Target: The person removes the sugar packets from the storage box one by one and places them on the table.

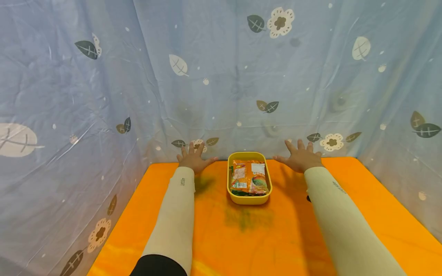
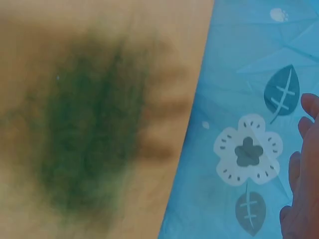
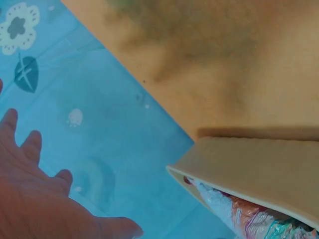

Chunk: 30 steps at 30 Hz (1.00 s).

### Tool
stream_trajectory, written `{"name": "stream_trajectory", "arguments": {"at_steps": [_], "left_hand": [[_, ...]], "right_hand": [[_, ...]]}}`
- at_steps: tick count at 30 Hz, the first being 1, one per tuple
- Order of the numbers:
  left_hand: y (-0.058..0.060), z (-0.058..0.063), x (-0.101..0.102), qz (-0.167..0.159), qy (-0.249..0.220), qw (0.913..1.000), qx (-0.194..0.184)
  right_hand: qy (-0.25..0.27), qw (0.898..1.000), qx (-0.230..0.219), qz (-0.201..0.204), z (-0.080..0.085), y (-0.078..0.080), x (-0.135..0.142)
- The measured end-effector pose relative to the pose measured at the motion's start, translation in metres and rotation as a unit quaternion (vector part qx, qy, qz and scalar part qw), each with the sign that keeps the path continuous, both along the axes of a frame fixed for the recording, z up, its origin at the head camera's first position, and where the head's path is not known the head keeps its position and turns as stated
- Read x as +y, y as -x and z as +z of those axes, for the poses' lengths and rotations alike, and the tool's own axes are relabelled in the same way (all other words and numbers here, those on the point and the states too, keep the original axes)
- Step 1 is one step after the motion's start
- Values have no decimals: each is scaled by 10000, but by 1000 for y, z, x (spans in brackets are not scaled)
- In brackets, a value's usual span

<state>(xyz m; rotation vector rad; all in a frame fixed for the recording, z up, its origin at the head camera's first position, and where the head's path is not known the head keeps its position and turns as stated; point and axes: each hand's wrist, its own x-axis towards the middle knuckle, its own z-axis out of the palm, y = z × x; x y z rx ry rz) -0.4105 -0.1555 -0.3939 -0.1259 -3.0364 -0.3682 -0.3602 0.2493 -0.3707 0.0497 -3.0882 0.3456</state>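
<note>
A yellow rectangular tub [image 1: 249, 200] stands near the back edge of the orange table, between my two hands. Inside it lies an orange snack packet [image 1: 249, 177] with a white label and a barcode, and a green edge shows beneath it. My left hand [image 1: 195, 160] hovers left of the tub with fingers spread, holding nothing. On the other side, my right hand [image 1: 299, 158] is also spread and bare, its thumb pointing toward the tub. In the right wrist view the tub's side wall [image 3: 259, 164] shows close to that hand.
The orange tabletop [image 1: 241, 245] has dark green stains in front of the tub and below the left hand. A blue-grey curtain [image 1: 224, 84] with leaves and flowers rises at the back and along both sides. A small black thing [image 1: 308, 198] peeks out beside the right sleeve.
</note>
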Motion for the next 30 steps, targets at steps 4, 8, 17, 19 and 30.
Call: {"name": "stream_trajectory", "arguments": {"at_steps": [4,8,17,19,30], "left_hand": [[0,2,5,-42,-129,9999,59],[1,4,10,-136,-380,9992,25],[-9,9,28,-372,-2032,9776,-403],[-13,7,32,-365,-2412,9678,-618],[-15,-16,51,-422,-3998,9043,-1436]], "right_hand": [[20,10000,62,45,2,1,-1],[40,10000,80,43,5,0,-2],[386,9992,-39,136,12,-1,-1],[436,9989,-64,168,12,-1,-1],[891,9955,-216,253,16,1,0]]}}
